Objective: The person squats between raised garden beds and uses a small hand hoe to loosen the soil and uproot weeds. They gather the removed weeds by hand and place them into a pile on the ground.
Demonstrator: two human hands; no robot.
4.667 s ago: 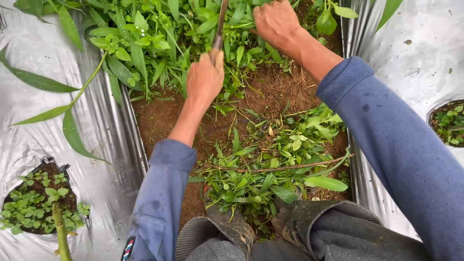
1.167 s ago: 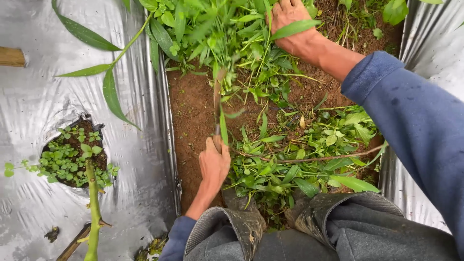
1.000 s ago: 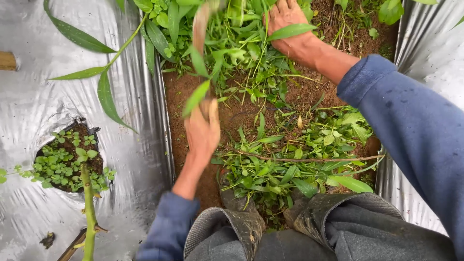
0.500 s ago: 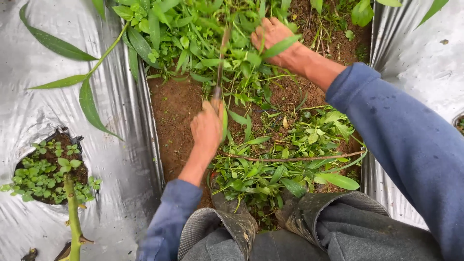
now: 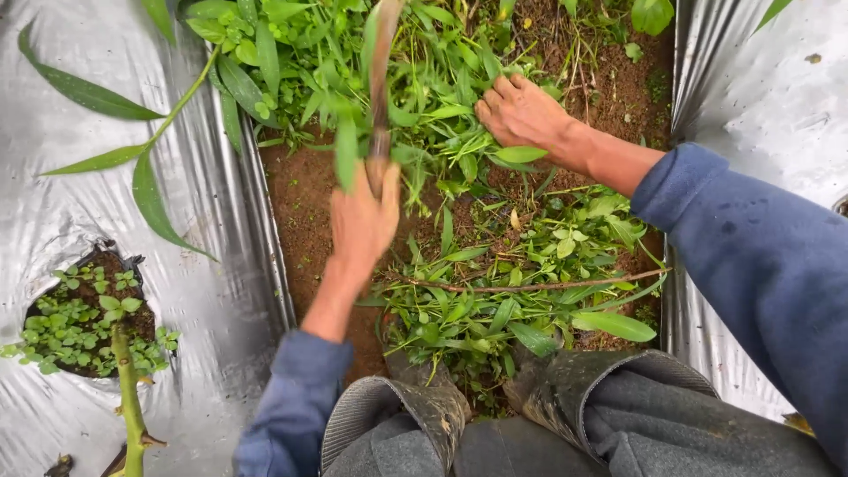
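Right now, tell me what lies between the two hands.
In the head view, standing green weeds fill the stretch between the left hand, gripping a wooden-handled tool, and the right hand, which presses into them. Brown soil shows beneath.

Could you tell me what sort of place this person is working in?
Most likely a cultivated field or farm plot outdoors. Silver plastic mulch sheeting covers the beds, with plants growing through holes. Between them runs a soil furrow full of weeds, where the left hand holds a wooden-handled tool.
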